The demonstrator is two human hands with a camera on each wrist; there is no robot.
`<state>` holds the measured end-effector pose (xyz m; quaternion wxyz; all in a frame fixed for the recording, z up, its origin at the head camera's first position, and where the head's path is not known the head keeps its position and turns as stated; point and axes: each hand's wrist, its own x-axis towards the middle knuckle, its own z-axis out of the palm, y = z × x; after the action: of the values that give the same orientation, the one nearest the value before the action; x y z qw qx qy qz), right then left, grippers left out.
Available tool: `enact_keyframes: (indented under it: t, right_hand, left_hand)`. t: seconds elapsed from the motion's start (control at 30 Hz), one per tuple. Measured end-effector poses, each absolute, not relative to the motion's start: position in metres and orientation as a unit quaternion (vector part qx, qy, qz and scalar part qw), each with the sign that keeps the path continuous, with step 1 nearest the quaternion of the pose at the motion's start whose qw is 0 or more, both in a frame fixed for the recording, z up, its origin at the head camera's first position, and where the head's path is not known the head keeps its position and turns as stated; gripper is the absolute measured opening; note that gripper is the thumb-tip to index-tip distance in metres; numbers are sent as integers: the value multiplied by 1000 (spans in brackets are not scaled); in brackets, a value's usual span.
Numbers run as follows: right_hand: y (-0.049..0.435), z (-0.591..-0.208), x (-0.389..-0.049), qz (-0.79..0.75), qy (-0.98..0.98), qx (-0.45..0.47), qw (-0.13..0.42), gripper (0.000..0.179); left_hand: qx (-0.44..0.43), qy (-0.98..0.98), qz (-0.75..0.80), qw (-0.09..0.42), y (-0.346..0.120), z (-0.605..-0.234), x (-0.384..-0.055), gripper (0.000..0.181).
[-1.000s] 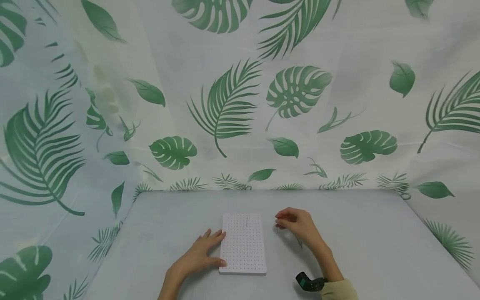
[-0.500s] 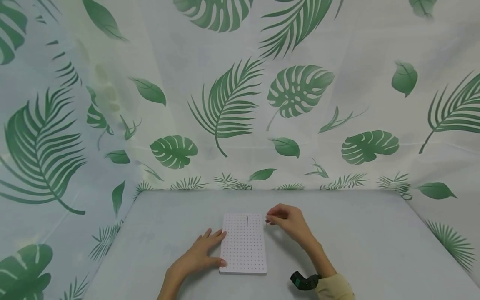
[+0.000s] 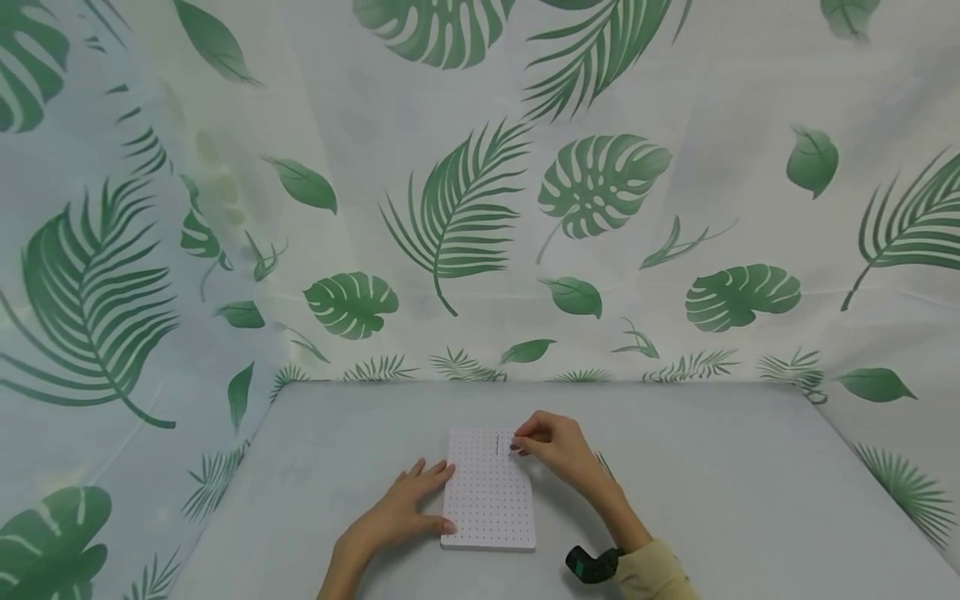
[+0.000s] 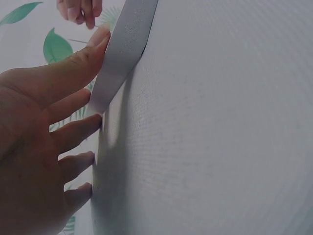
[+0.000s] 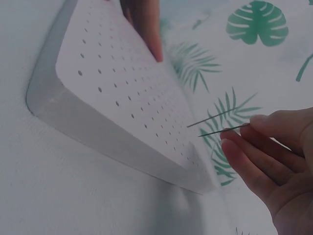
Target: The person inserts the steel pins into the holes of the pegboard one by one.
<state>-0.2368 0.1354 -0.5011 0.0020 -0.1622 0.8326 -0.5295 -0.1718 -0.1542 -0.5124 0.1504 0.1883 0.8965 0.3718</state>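
A white board with rows of small holes [image 3: 487, 500] lies flat on the table. One thin metal pin [image 5: 211, 119] stands upright in it, near the far end. My right hand [image 3: 551, 446] is over the board's far right part. Its thumb and fingertips pinch a second thin pin [image 5: 220, 131], pointing at the holes. Whether that tip touches the board I cannot tell. My left hand [image 3: 405, 504] rests at the board's left edge with spread, fairly straight fingers. In the left wrist view its thumb [image 4: 83, 61] lies at the top edge of the board's side wall [image 4: 120, 54].
Thin dark pins [image 3: 604, 465] lie on the table just beyond my right forearm, partly hidden by it. A black band with a device [image 3: 592, 565] is on the right wrist. A leaf-printed curtain [image 3: 480, 208] hangs behind the pale table [image 3: 337, 442].
My right hand has moved left with the pin, from beside the board to over its far right part. The left hand and the board have stayed in place.
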Motion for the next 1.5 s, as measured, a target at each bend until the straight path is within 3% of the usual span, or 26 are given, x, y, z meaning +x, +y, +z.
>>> enact_keyframes:
  t: [0.5,1.13,1.5]
  right_hand:
    - [119,-502,-238,-529,832,-168,13,5]
    - [113,-511,-235,-465,864,-193,-19,10]
    - [120,-510,-239,-431,879,-202,5,9]
  left_hand:
    - [197,898,365,145,-155,-514,-173,87]
    - [210,891,377,142,-156,-513,-171,86]
    - [199,896,370,142,-156,-514,-172,86]
